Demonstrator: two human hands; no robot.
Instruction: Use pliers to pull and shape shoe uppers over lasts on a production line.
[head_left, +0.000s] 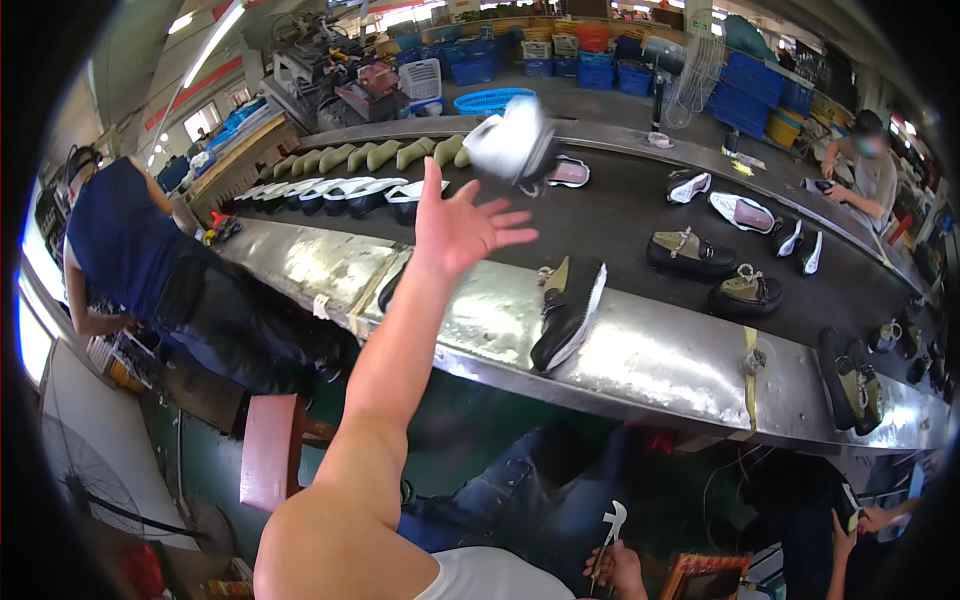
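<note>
Left hand (470,225) splayed, empty, blurred white-and-black object (512,145), possibly a shoe, just beyond, right hand (620,572) gripping silver hook-headed metal tool (613,520)

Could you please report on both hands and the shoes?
Left hand open, stretched toward belt. Right hand gripping metal tool. Blurred shoe near left hand. Other shoes on belt.

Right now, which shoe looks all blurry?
The white-and-black one, just beyond the open left hand. Its edges are smeared, while the other shoes on the belt have clearer outlines.
</note>
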